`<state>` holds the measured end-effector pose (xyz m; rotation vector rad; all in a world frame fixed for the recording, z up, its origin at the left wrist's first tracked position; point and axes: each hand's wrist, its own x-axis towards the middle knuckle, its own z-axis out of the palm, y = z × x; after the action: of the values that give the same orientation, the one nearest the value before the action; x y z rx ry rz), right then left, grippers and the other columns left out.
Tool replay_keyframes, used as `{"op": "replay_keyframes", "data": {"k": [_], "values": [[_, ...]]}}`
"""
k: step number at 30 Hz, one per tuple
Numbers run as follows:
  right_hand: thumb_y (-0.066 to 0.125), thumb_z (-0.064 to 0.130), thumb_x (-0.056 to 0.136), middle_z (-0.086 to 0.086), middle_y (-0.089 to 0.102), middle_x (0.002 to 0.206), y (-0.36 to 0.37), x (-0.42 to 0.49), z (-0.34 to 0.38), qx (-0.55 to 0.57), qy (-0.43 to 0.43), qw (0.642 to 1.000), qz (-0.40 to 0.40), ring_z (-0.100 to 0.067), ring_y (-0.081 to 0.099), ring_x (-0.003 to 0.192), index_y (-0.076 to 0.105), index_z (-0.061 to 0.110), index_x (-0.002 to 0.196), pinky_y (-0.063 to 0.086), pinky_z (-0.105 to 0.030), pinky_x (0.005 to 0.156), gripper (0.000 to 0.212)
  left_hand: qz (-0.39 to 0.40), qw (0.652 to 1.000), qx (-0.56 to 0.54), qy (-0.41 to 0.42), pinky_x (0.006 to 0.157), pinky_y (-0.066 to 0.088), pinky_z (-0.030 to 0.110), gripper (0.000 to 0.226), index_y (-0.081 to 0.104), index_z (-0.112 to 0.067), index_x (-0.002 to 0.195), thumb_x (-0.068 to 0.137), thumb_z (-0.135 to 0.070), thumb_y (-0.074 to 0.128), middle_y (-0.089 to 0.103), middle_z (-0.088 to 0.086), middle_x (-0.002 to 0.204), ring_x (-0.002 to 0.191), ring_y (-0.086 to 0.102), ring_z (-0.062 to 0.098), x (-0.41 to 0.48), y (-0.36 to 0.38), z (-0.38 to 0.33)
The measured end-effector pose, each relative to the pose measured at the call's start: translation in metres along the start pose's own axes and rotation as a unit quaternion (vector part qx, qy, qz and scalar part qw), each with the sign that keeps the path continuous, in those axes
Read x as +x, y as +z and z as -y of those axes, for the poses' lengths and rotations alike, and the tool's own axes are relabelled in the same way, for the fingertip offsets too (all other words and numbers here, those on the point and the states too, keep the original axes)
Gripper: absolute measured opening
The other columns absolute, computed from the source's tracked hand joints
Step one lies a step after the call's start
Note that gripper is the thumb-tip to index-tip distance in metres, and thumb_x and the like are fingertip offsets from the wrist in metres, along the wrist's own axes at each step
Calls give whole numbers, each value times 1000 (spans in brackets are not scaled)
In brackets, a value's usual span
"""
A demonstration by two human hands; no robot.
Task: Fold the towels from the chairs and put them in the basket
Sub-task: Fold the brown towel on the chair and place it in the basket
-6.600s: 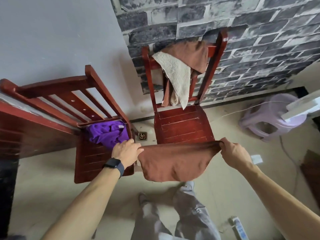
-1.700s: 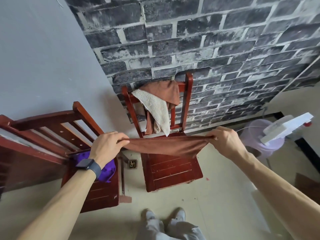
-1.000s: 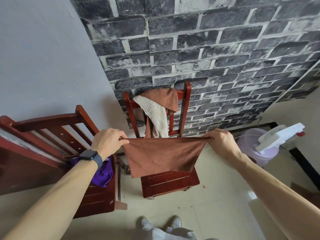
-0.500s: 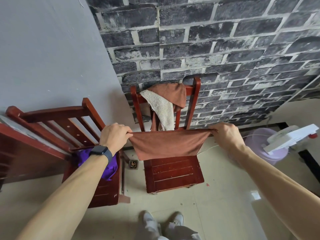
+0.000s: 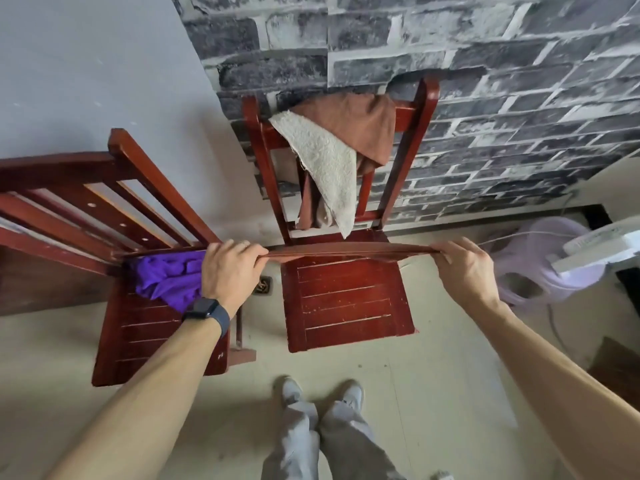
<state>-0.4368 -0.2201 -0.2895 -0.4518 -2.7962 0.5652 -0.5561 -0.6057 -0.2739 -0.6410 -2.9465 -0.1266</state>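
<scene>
Left hand (image 5: 228, 268): our fingers are curled tight round the left end of the held towel (image 5: 346, 250), thumb on top, so the corner cannot slip.
Right hand (image 5: 464, 268): it pinches the right end between thumb and bent fingers, pulling against the left.
Held towel: brown, stretched taut and nearly flat between our hands, edge-on to us, in the air over the far part of the middle chair (image 5: 346, 303). We judge the tension is there to smooth it and line up the edges for a fold.
Middle chair: a beige towel (image 5: 325, 161) and a draped brown towel (image 5: 360, 123) hang over its back, not yet folded. The seat looks handy as a surface to fold on.
Left chair (image 5: 138, 327): a purple towel (image 5: 166, 278) lies bunched at the far end of the seat, just beside our left wrist.
Basket: a lilac plastic thing (image 5: 554, 237) stands on the floor at the right, partly hidden. We cannot tell whether it is the basket.
Progress: early, we judge, as three towels wait on the chairs.
</scene>
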Motion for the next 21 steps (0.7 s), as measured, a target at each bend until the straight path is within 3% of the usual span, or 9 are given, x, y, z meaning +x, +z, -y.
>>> {"op": "replay_keyframes", "data": {"k": [6,11,13,15,17,19,21], "values": [[75,0,81,-6,72,96,65,-98,-32,1,91,988,127,-32,69,80,79,13,96,56,-37,70,21,156,988,-6,2,67,43,37,11,75,-26,78,73,-28,84,70,-5,73,71,62,24,-86,80,-7],[76,6,82,-7,73,100,107,-163,-50,-7,165,958,235,-34,69,86,79,14,97,57,-39,75,17,252,967,-24,-19,65,49,37,17,74,-26,73,63,-24,89,70,-5,69,68,66,25,-136,133,-14],[77,7,82,-4,72,99,121,-177,-56,6,184,950,251,-30,70,85,79,16,95,56,-36,77,17,271,960,-47,-45,68,50,34,11,75,-25,75,70,-23,84,72,-4,72,72,67,25,-147,152,-14],[78,10,81,-2,73,100,138,-181,-62,31,205,941,268,-27,70,87,79,17,95,54,-33,81,16,285,943,-121,-125,67,52,30,6,76,-26,81,76,-26,79,73,-7,81,77,68,21,-150,170,-12],[79,19,82,4,73,100,153,-173,-67,70,257,919,293,-21,69,88,79,21,95,53,-32,85,13,333,879,-245,-237,71,48,23,7,74,-28,86,80,-30,78,71,-14,85,82,66,12,-146,186,-6],[78,26,84,12,71,91,166,-161,-72,137,329,883,306,-11,66,82,76,25,92,52,-24,77,9,352,783,-382,-342,76,46,17,13,70,-26,84,78,-28,82,70,-12,85,88,66,13,-134,205,2],[76,21,87,9,69,82,184,-145,-78,210,378,858,278,-8,61,74,72,20,91,45,-16,64,6,321,719,-456,-415,87,48,27,13,70,-22,84,78,-23,82,71,-4,86,92,66,20,-121,226,12]]}}
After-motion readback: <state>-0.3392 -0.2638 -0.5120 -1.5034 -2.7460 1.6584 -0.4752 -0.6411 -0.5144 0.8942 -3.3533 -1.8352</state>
